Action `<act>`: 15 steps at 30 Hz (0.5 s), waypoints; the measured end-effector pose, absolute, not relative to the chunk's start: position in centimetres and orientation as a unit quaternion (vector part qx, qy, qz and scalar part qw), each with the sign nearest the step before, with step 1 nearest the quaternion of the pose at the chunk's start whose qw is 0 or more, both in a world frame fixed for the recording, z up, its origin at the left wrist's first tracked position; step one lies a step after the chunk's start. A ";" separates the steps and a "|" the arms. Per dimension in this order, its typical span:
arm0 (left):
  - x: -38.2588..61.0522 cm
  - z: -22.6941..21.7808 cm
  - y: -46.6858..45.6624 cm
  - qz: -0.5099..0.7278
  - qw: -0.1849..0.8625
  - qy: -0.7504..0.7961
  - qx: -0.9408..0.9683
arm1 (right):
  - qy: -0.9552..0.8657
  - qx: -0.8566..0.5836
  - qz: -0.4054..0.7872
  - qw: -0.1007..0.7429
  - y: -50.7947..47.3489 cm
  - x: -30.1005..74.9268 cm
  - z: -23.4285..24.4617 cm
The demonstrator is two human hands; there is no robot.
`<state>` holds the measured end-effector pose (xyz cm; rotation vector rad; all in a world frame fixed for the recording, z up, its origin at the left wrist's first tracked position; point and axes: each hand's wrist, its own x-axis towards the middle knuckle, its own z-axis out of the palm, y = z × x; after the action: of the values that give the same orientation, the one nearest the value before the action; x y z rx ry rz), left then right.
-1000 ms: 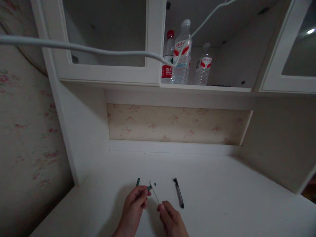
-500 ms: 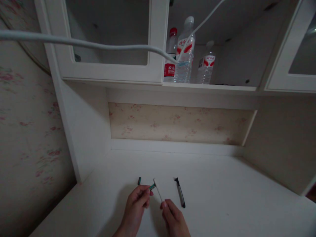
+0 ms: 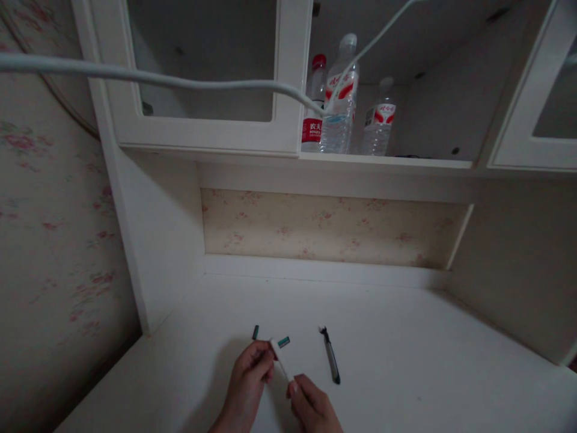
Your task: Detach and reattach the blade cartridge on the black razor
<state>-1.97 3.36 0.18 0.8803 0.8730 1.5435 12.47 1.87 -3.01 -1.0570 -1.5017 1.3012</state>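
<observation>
My left hand [image 3: 249, 370] is closed, its thumb and fingers pinching a small green-and-black razor cartridge [image 3: 283, 342] whose end sticks out past the fingertips. Closed around the lower end of a thin white stick [image 3: 282, 362] is my right hand [image 3: 312, 402]. The stick has a thicker white head, like a small brush, which crosses in front of the left fingertips beside the cartridge. A second razor cartridge [image 3: 256, 332] lies on the desk just beyond the left hand. To the right, a black-and-grey razor handle [image 3: 331, 356] lies by itself.
The white desk [image 3: 383, 337] runs back to a low ledge. Above it, an open cabinet shelf [image 3: 406, 161] holds several plastic bottles, including a clear bottle [image 3: 340, 102]. A white cable [image 3: 189, 84] crosses the upper view. Side panels [image 3: 166, 240] bound the desk.
The white stick's head has moved left along the cartridge, toward my left fingertips. My right hand has shifted slightly left and down. The view has moved a little.
</observation>
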 end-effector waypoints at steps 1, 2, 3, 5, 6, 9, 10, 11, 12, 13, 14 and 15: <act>-2.0 0.3 3.3 0.652 0.551 0.370 0.368 | -0.598 -0.427 0.520 0.436 1.9 12.5 -3.0; -1.9 0.3 3.3 0.651 0.554 0.372 0.362 | -0.590 -0.435 0.515 0.444 2.0 12.6 -2.9; -1.9 0.4 3.2 0.650 0.557 0.374 0.356 | -0.583 -0.444 0.508 0.453 2.0 12.6 -2.8; -1.9 0.5 3.2 0.650 0.560 0.377 0.350 | -0.575 -0.456 0.499 0.460 2.0 12.7 -2.7; -1.8 0.5 3.2 0.651 0.559 0.376 0.349 | -0.578 -0.455 0.500 0.456 2.0 12.7 -2.7; -1.8 0.5 3.2 0.660 0.555 0.371 0.345 | -0.601 -0.433 0.528 0.415 1.9 12.7 -2.6; -1.8 0.5 3.3 0.661 0.555 0.371 0.342 | -0.604 -0.427 0.538 0.405 1.9 12.7 -2.6; -1.8 0.6 3.3 0.662 0.556 0.370 0.340 | -0.602 -0.425 0.541 0.406 1.9 12.8 -2.6; -1.8 0.6 3.3 0.661 0.558 0.371 0.338 | -0.594 -0.429 0.538 0.417 2.0 12.8 -2.6; -1.8 0.6 3.3 0.659 0.559 0.372 0.338 | -0.585 -0.435 0.528 0.435 2.0 12.8 -2.7; -1.8 0.7 3.2 0.658 0.560 0.373 0.338 | -0.578 -0.442 0.514 0.455 2.1 12.7 -2.8; -1.8 0.7 3.2 0.657 0.560 0.374 0.338 | -0.575 -0.446 0.501 0.468 2.1 12.7 -2.8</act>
<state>-1.78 3.19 0.68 0.7956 0.8811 1.5495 12.67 2.08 -2.82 -1.0944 -1.4108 1.2290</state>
